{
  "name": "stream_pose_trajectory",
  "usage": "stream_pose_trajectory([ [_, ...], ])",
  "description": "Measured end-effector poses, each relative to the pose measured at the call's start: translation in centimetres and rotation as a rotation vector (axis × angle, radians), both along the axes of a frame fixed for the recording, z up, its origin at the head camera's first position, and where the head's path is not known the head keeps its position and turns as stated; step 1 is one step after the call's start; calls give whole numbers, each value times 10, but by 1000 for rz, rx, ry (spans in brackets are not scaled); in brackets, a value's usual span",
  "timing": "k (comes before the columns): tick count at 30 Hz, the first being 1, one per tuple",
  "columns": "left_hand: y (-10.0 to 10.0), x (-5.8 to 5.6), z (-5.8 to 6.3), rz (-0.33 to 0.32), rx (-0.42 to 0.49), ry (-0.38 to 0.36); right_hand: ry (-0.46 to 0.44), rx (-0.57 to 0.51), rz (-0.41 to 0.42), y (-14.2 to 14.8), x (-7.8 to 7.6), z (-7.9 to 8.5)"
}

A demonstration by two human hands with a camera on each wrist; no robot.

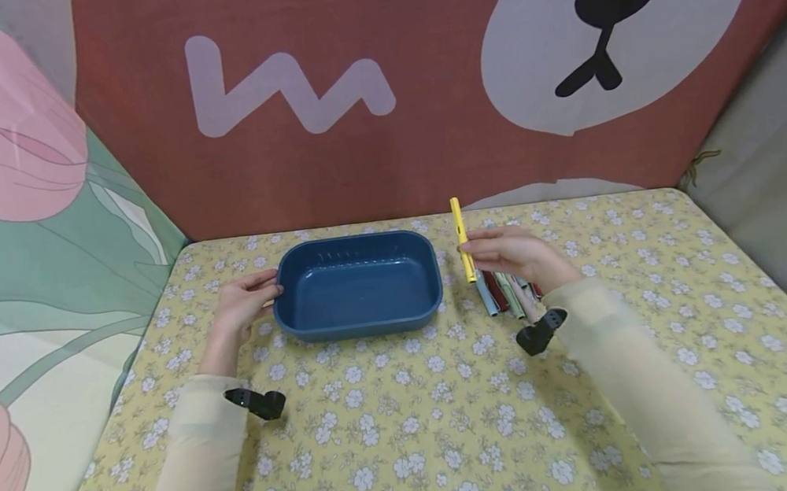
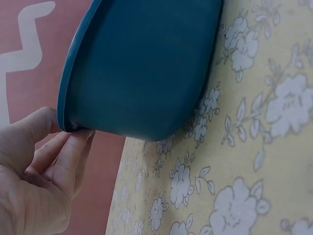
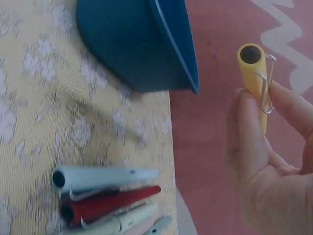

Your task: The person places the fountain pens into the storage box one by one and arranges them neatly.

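Yellow pen (image 1: 464,242) pinched crosswise by right hand (image 1: 517,253); blue bin (image 1: 362,330) set left of it, long axis sideways, bin's far rim pinched by left hand (image 1: 242,301).

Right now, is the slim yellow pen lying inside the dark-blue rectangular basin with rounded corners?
No, the right hand holds the slim yellow pen outside the dark-blue basin, beyond its right end.
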State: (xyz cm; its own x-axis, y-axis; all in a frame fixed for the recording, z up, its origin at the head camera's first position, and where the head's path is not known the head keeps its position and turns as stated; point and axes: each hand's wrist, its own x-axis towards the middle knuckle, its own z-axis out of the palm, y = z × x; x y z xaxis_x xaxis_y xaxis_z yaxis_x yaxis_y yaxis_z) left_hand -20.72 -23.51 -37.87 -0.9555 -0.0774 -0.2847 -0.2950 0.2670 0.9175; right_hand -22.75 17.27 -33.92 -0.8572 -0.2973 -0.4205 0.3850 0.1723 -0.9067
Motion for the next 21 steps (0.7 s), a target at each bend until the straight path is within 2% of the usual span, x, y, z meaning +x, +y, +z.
stream_pose_trajectory([
  [3, 2, 0, 1, -4, 13, 5, 7, -5, 19, -9, -2, -1],
  [14, 7, -1, 0, -15, 1, -11, -7, -49, -37, -47, -4, 0],
  [21, 11, 0, 0, -10, 29, -8, -32, -66, -35, -69, -2, -1],
])
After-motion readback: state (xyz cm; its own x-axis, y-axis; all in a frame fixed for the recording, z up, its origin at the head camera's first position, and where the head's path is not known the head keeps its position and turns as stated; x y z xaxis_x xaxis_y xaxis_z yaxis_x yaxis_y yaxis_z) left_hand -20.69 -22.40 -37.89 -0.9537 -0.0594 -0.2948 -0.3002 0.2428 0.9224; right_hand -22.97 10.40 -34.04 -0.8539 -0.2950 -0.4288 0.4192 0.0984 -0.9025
